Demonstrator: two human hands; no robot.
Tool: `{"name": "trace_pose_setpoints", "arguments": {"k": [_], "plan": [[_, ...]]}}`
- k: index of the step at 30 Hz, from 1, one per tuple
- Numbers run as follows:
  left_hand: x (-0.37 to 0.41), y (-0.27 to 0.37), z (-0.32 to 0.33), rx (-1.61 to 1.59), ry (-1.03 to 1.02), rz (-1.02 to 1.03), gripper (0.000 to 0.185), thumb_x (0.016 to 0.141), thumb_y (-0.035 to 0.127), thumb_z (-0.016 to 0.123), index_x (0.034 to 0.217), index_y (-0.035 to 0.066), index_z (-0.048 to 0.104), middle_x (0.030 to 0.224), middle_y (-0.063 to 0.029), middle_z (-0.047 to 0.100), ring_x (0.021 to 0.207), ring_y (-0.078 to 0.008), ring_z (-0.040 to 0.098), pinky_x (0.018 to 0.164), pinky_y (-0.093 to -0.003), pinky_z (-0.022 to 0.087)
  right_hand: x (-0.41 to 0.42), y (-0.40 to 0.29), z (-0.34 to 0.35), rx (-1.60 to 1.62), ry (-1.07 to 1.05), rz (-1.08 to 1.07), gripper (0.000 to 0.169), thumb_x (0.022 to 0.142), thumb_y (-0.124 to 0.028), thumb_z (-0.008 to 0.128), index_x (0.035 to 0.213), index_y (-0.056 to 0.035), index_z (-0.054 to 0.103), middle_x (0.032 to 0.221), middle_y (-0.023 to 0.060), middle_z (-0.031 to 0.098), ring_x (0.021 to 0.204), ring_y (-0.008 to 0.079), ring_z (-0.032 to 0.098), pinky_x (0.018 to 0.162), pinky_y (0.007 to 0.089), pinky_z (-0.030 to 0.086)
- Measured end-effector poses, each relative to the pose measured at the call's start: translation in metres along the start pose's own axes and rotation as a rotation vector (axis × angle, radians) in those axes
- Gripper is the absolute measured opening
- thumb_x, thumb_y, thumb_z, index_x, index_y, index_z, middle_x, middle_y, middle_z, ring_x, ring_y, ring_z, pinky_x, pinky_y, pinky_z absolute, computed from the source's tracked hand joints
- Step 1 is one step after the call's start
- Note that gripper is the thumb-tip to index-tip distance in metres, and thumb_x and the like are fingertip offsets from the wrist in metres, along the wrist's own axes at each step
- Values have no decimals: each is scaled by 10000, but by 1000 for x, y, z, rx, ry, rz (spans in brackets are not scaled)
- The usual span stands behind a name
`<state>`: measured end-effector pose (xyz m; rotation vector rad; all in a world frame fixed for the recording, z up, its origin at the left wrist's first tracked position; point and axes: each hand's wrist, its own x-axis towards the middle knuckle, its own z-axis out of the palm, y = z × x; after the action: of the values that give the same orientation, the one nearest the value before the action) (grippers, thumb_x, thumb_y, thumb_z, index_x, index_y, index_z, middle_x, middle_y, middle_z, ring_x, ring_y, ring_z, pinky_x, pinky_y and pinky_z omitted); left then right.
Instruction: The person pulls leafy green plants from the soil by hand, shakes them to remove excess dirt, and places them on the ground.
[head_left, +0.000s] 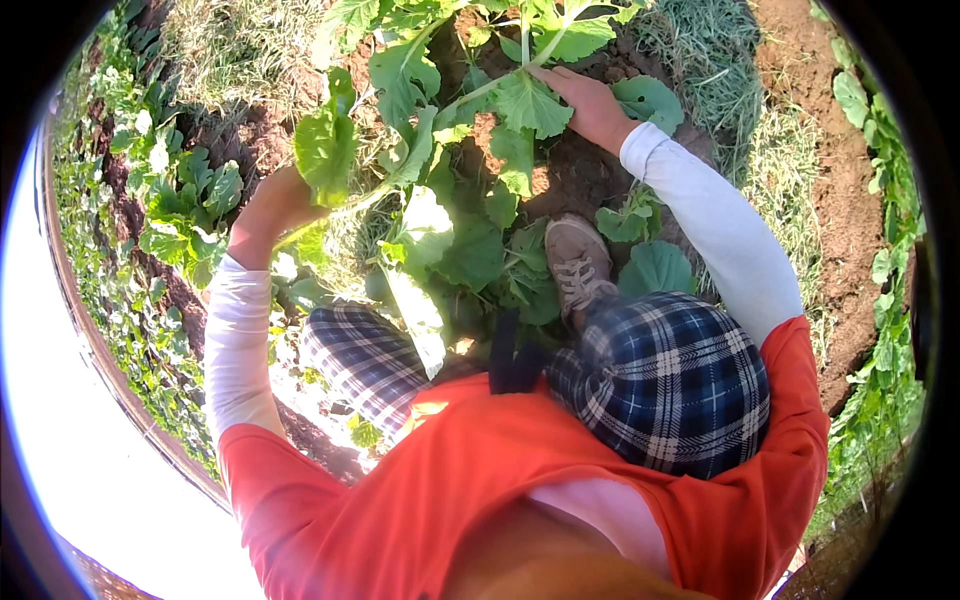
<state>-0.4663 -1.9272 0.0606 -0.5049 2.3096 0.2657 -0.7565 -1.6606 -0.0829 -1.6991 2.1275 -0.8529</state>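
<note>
My left hand (279, 204) is closed around the lower stem of a long, leafy green plant (367, 201), which slants up from it to the right. Broad leaves with lobed, ragged edges hang from that stem, and one sunlit leaf (416, 304) droops towards my lap. Farther up, my right hand (583, 105) reaches in from the right, its fingertips at a pale stem (551, 49) where several stems cross. Leaves partly hide those fingertips, so their hold cannot be made out. More large leaves (472, 251) lie low between my hands and my legs.
My laced shoe (576, 262) stands on the soil among low leaves. Dry cut grass (225, 52) lies at the upper left, and greyer cut grass (709, 82) at the upper right. Rows of leafy plants (187, 195) run along the left, with another row (885, 300) at the right.
</note>
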Motion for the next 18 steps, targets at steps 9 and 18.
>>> {"name": "trace_pose_setpoints", "arguments": {"k": [9,18], "plan": [[128,153,8,-192,961,276,362,776,280,593,1082,89,563,1114,-205,543,915,-291,595,765,-385,482,27,6,-11,-220,3,-112,409,711,-91,591,1115,-116,531,923,116,582,866,291,570,703,384,466],[108,228,37,-374,599,98,404,714,289,597,1043,64,533,1081,-185,540,897,-376,547,825,-467,407,130,-23,9,-63,-291,156,240,857,-192,439,953,-29,587,811,146,615,764,278,610,674,357,467]]}}
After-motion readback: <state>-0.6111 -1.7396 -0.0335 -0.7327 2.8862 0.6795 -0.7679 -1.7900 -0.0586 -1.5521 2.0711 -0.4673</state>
